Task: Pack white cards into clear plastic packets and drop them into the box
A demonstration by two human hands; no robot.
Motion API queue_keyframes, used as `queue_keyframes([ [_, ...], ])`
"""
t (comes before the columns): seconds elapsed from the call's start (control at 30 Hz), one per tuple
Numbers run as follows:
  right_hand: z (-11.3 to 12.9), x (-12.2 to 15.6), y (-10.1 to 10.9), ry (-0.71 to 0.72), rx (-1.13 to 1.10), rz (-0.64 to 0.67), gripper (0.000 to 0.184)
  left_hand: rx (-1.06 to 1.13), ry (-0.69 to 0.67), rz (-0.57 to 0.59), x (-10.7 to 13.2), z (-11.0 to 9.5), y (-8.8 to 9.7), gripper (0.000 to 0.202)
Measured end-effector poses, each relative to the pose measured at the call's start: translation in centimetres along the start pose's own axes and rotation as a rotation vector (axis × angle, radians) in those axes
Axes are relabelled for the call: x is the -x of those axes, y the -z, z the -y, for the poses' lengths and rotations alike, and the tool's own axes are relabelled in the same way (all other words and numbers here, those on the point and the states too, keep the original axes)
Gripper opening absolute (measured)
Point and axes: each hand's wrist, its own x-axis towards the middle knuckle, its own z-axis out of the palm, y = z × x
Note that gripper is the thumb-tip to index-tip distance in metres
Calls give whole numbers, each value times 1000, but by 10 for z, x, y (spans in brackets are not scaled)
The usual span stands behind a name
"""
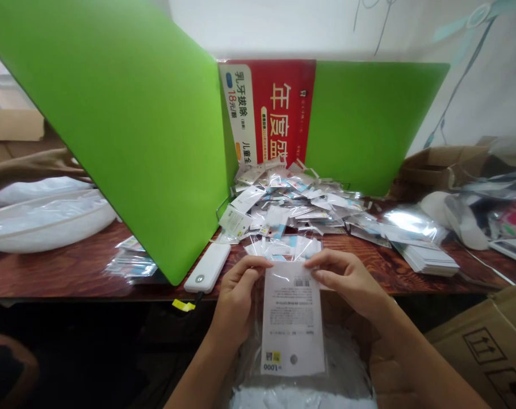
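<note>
A white printed card in a clear plastic sleeve [292,318] hangs between my hands, its print upside down to me. My left hand [243,289] pinches the top left corner of the sleeve between thumb and fingers. At the top right corner my right hand [347,278] grips it the same way. Just beyond my fingertips, a heap of sleeved cards [292,204] covers the table against the green panels. Under the hanging card, a clear plastic bag [347,363] with white contents lies near my lap, partly hidden.
Green panels [155,142] stand on the table [83,278], with a red poster [279,108] between them. A white power bank [207,267] lies left, a stack of cards [428,255] right. Cardboard boxes [487,341] stand at right. Another person's hand [49,165] reaches in from the left.
</note>
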Motion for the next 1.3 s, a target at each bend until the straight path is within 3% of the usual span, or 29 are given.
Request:
queue_keyframes([
  [0.33, 2, -1, 4, -15, 88, 2, 43, -76, -28, 6, -5, 7, 3, 20],
  [0.53, 4, 5, 4, -38, 2, -30, 36, -1, 21, 73, -2, 5, 2, 23],
  [0.77, 9, 14, 1, 14, -61, -103, 30, 53, 123, 163, 0, 6, 3, 69],
  [0.9, 13, 18, 2, 53, -24, -207, 28, -60, 199, 352, -1, 11, 8, 93],
  [1.0, 16, 19, 2, 92, 64, -207, 24, -118, 203, 478, 1, 13, 10, 100],
  [1.13, 19, 17, -1, 114, 296, -232, 26, -264, 139, 523, 6, 12, 10, 101],
  [1.3, 20, 16, -6, 161, 574, -187, 32, -619, 62, 578, 9, 12, 12, 94],
])
